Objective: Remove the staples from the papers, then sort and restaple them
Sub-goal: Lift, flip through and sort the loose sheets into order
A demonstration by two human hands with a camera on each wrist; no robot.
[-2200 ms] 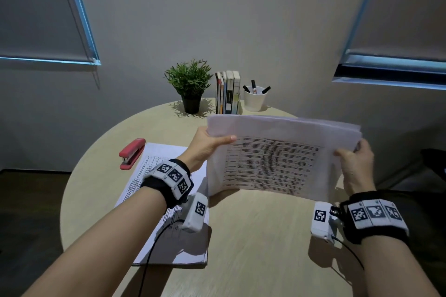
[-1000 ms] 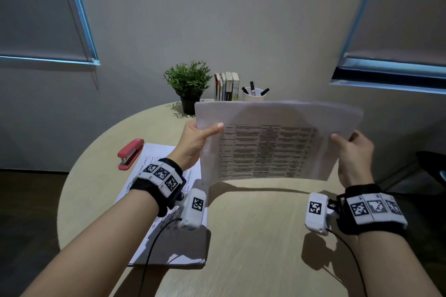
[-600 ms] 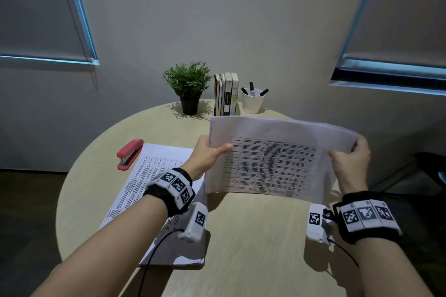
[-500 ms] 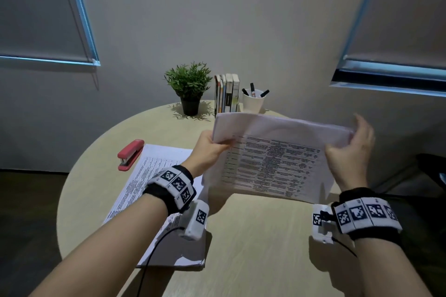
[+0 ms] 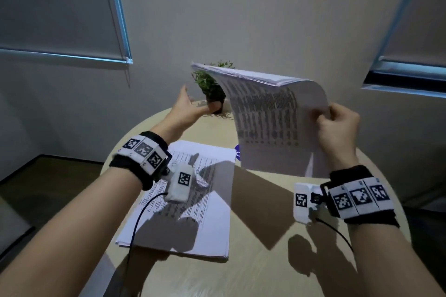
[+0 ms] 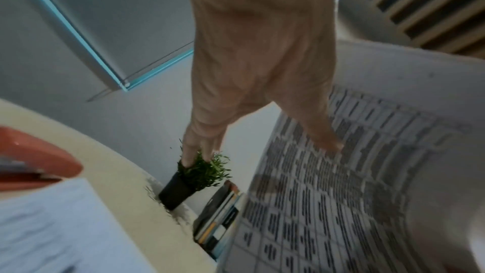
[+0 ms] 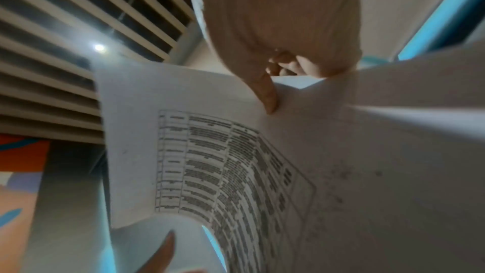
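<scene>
- Right hand (image 5: 337,125) has the sheaf of papers (image 5: 270,123) up in the air over the surface (image 5: 253,260), pinching its right edge: thumb on the near side, fingers (image 7: 266,92) curled round the back.
- The sheaf is a few white sheets printed with a dense table. It's bowed, the top edge curling away so you can see the separate page edges fanned a bit up there. The print is too blurry to read.
- Left hand (image 5: 187,108) isn't on the paper at all. It's out flat to the left of the sheaf, fingers (image 6: 199,142) straight and close together, thumb spread off to the side, holding nothing.
- A second stack of papers (image 5: 193,200) lies flat on the surface under the left wrist. It's also white printed sheets with the edges fairly squared up, and shadows from the arms fall across it.
- The surface is round, pale wood-look, smooth.
- Containers: just a small black pot with a bushy green plant (image 6: 202,170) in it, at the far edge by the wall. In the head view the sheaf covers part of it.
- Right next to the pot there's a row of books (image 6: 220,209) standing upright, seen only from the left wrist.
- The red stapler (image 6: 34,159) shows up blurry in the left wrist view, sitting on the surface just beyond the corner of the flat stack. It looks like smooth plastic with a rounded end.
- A bit of something blue (image 5: 237,152) pokes out from behind the bottom of the held sheaf; can't tell what it is.
</scene>
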